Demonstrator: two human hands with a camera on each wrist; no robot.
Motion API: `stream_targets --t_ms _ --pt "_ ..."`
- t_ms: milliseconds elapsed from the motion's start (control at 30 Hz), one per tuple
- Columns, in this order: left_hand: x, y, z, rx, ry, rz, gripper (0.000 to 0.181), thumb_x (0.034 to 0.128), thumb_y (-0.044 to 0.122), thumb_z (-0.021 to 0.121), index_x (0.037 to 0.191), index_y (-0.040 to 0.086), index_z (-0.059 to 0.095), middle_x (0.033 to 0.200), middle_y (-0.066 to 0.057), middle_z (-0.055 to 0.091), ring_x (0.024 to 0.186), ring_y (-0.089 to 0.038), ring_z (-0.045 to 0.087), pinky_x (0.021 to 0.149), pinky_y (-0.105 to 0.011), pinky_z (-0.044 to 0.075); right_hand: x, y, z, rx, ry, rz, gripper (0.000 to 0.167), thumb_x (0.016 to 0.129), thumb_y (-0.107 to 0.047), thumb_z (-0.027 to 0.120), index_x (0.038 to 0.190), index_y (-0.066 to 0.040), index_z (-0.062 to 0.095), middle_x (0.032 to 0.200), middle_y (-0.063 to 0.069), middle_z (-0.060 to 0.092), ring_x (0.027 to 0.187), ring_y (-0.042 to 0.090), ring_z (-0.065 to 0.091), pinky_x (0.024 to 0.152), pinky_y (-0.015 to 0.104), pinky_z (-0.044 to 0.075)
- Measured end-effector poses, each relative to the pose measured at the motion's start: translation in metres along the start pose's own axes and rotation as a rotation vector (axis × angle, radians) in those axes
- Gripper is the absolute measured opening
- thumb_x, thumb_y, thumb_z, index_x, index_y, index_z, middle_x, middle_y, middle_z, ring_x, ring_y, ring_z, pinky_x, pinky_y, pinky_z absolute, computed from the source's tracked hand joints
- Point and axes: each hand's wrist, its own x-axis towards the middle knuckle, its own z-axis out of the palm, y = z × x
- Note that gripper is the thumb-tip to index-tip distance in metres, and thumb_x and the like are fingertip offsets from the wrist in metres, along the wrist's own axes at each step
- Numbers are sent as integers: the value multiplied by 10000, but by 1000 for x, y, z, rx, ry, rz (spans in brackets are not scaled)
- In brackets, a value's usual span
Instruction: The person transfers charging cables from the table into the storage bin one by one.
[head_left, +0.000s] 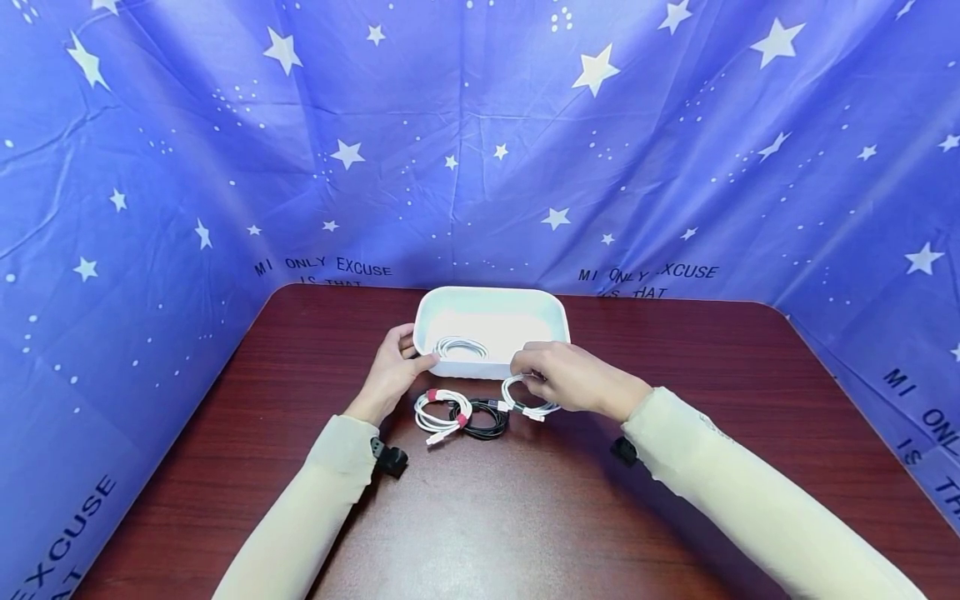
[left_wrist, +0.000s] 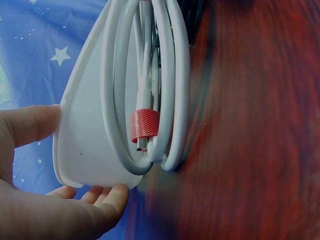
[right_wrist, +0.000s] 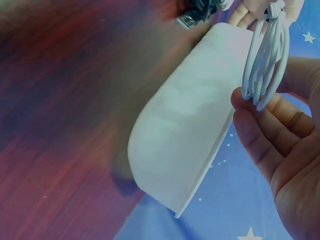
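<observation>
A white plastic box [head_left: 491, 310] stands on the table with one coiled white cable [head_left: 462, 341] inside at its left. My left hand [head_left: 392, 367] grips the box's left end, thumb at the rim and fingers along the side, as the left wrist view shows. My right hand [head_left: 573, 377] pinches a second coiled white cable [right_wrist: 274, 65] just in front of the box's right front wall. A dark tie is around this coil. On the table before the box lie a white cable with red straps [left_wrist: 179, 100] and, partly under it, a coiled black cable [head_left: 487, 434].
Dark reddish-brown wood makes up the tabletop [head_left: 465, 517]. A blue curtain [head_left: 465, 125] with white stars hangs behind the table and along both sides. Black wrist bands [head_left: 392, 461] sit on the sleeves.
</observation>
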Motion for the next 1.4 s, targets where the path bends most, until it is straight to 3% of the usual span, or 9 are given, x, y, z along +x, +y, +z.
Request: stream_targets --t_ms 433,1000,1400 --pt "-1 1 0 4 10 -1 693 821 -47 689 1407 -7 321 1320 -223 445 1254 -317 473 970 -403 435 26 4 -9 -18 43 -48 165 825 9 609 917 -124 641 851 -38 593 741 93 516 683 300 455" --pt "0 0 0 8 20 5 695 815 -51 693 1403 -15 324 1314 -228 455 1250 -317 477 971 -404 438 48 11 -11 -55 77 -41 208 818 30 599 957 -118 647 895 -11 629 747 124 570 687 308 483" --pt "1 0 0 5 10 2 704 818 -51 691 1413 -14 316 1343 -236 434 1270 -329 459 978 -412 433 69 21 -14 -37 63 -37 197 800 71 556 795 -125 542 778 -44 526 691 110 480 640 279 415"
